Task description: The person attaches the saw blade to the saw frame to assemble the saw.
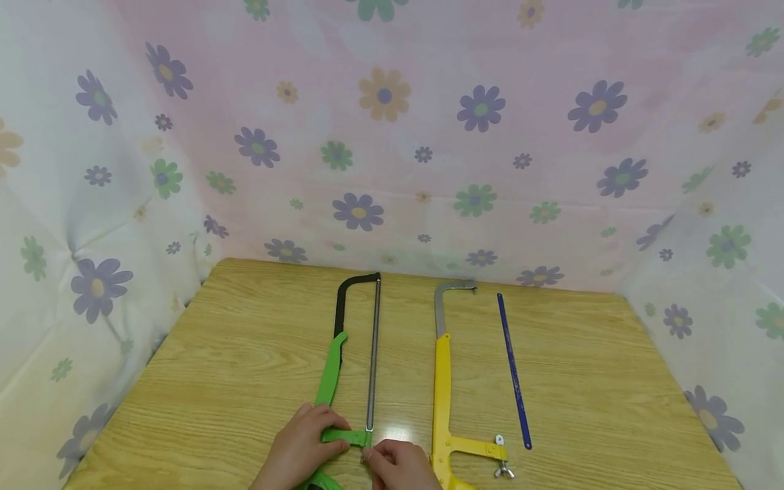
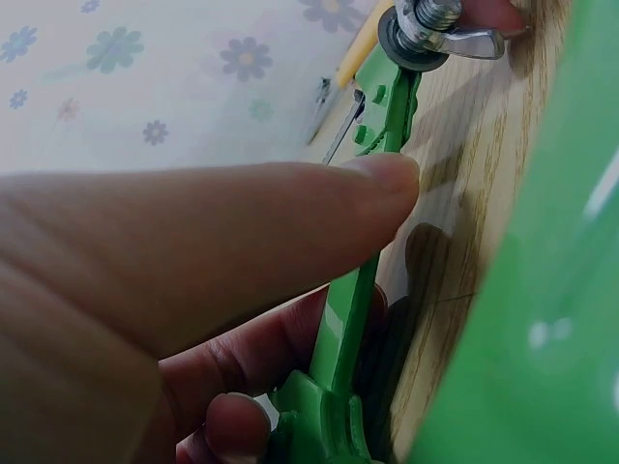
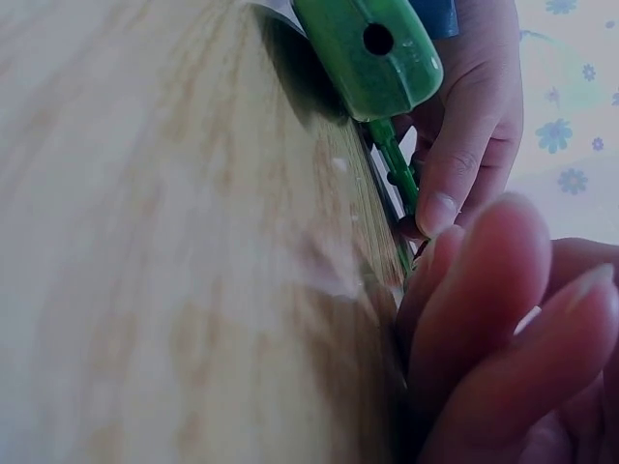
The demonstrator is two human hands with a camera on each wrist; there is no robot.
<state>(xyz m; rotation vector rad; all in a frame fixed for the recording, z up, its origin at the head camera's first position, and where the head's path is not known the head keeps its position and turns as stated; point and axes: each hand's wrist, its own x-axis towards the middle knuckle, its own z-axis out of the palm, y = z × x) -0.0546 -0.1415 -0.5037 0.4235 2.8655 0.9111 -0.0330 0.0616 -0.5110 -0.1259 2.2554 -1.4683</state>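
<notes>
A hacksaw (image 1: pixel 331 371) with a green handle and black front frame lies on the table. Its grey blade (image 1: pixel 373 354) runs from the black tip down to the green lower arm. My left hand (image 1: pixel 304 439) grips that arm (image 2: pixel 350 300), thumb on one side and fingers on the other. At the arm's end is a metal wing nut (image 2: pixel 464 41) on a threaded bolt. Thumb and finger of my right hand (image 1: pixel 401 466) pinch at this wing nut, largely covering it in the head view. The right wrist view shows the right fingers (image 3: pixel 484 290) bent beside the left thumb.
Just right of my right hand lies a second hacksaw (image 1: pixel 442 388), yellow with a grey front frame, no blade in it and its own wing nut (image 1: pixel 505 469). A loose blue blade (image 1: pixel 514 371) lies beyond it. Flowered cloth (image 1: pixel 429 170) surrounds the wooden table (image 1: pixel 245 340).
</notes>
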